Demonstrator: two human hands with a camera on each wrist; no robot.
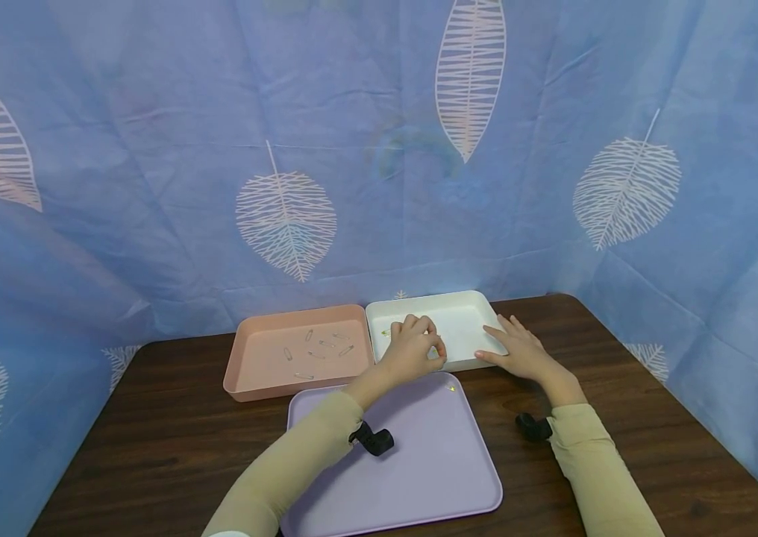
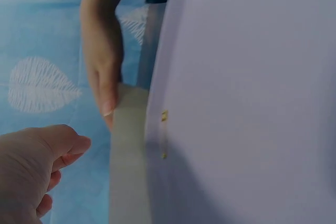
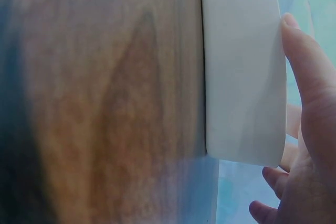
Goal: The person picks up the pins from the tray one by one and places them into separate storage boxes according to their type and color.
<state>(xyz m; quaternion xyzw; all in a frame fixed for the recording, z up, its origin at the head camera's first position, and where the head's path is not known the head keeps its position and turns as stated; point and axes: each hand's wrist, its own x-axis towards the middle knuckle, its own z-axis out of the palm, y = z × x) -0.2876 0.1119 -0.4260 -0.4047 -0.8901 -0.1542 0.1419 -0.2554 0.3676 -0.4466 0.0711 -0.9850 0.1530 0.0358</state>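
Note:
My left hand (image 1: 414,347) is over the white tray (image 1: 469,317), its thumb and forefinger brought together in a pinch. A tiny glint shows at those fingertips in the head view, like a safety pin, though the left wrist view shows no pin there. With fingers spread, my right hand (image 1: 523,352) touches the white tray's right end; in the right wrist view its thumb (image 3: 302,51) lies along the rim. A gold safety pin (image 2: 164,135) lies by the far edge of the lavender tray (image 1: 419,462). Another small gold pin (image 1: 385,333) is inside the white tray, at its left.
Left of the white tray and right beside it stands a pink tray (image 1: 261,365) with several silver safety pins (image 1: 327,344) scattered inside. All three trays are on a dark wooden table (image 1: 171,447). A blue leaf-patterned curtain (image 1: 365,186) hangs behind the table.

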